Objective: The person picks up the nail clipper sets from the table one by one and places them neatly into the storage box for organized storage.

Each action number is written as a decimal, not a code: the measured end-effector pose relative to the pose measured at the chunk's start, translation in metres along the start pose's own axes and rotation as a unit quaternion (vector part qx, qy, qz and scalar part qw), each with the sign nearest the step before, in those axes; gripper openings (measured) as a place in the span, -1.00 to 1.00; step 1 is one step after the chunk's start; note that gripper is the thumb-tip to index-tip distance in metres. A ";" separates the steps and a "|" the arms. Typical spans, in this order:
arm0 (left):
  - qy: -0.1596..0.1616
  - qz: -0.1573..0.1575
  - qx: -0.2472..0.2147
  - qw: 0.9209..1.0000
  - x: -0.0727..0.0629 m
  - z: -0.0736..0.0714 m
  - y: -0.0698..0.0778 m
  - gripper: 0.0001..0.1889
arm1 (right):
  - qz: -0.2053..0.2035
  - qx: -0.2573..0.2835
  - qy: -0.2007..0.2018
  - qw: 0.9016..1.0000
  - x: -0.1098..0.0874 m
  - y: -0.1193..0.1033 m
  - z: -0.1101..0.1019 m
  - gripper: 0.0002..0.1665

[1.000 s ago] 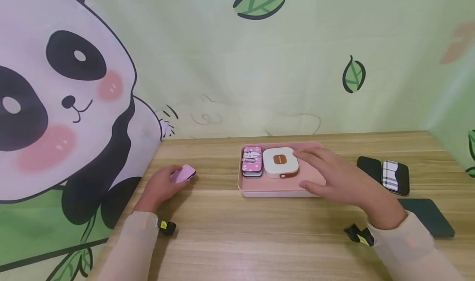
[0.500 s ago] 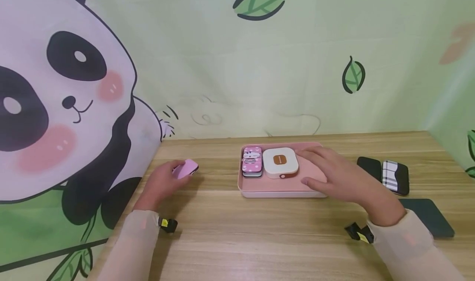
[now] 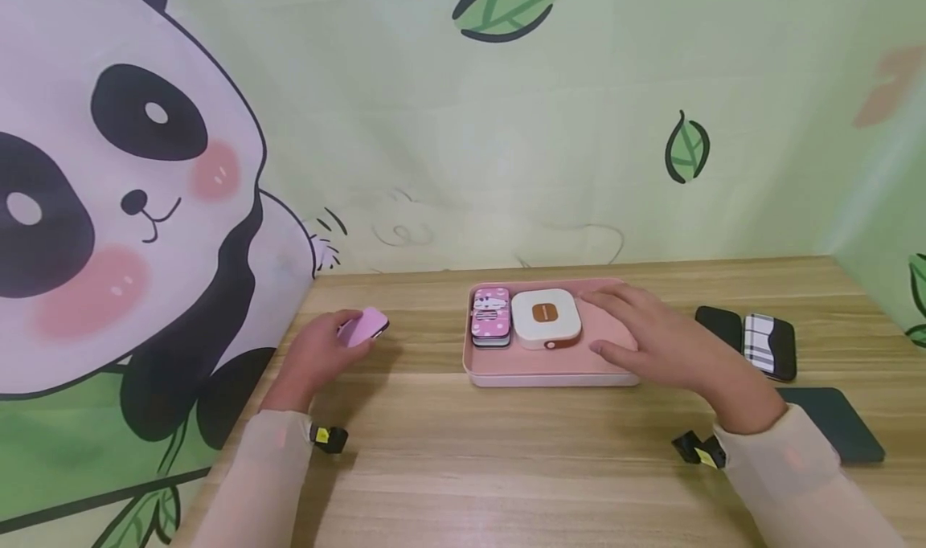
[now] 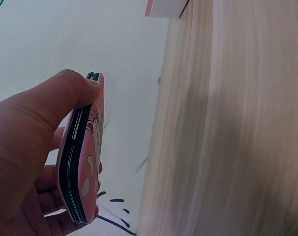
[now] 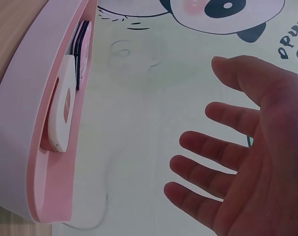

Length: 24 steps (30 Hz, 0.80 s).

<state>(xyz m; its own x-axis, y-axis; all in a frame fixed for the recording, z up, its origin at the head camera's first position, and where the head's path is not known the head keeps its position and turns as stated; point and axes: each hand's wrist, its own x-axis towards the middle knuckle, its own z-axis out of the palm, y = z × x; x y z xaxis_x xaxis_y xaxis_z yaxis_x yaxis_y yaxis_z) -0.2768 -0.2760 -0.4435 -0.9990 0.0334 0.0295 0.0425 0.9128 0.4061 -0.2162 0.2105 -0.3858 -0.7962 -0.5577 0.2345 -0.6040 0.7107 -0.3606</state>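
In the head view, my left hand [image 3: 314, 357] holds a pink pocket mirror [image 3: 364, 327] at the left of the table, tilted and raised off the surface. The left wrist view shows this mirror [image 4: 82, 162] folded, with dark edges and a patterned cover, the thumb [image 4: 65, 96] on its edge and fingers behind. My right hand [image 3: 658, 343], fingers relaxed and holding nothing, hovers over the right part of a pink tray [image 3: 542, 378]. Inside the tray lie a pink polka-dot case [image 3: 491, 315] and, beside it, a white rounded-square case [image 3: 546, 319] with a brown label.
To the right of the tray are a black flat case [image 3: 719, 327] and a plaid-and-black one [image 3: 768, 347]. A dark green flat rectangle [image 3: 832, 423] lies nearer, partly behind the right sleeve. A printed fabric backdrop [image 3: 506, 154] rises behind the wooden table [image 3: 492, 468].
My left hand has lifted the pink pocket mirror slightly, shifting it a little to the right and tilting it. The right hand stays almost still above the tray.
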 end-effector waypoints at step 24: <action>-0.001 0.021 0.004 1.000 0.001 0.002 0.007 -0.29 | 0.102 0.003 -0.023 0.994 0.005 0.027 0.014 -0.20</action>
<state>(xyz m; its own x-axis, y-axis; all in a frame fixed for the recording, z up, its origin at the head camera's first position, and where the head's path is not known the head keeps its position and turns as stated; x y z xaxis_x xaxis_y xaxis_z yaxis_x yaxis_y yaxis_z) -0.2775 -0.2692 -0.4421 -0.9963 0.0738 0.0441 0.0853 0.9134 0.3981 -0.2366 0.2209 -0.4072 -0.8998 -0.4211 0.1141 -0.4294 0.8088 -0.4018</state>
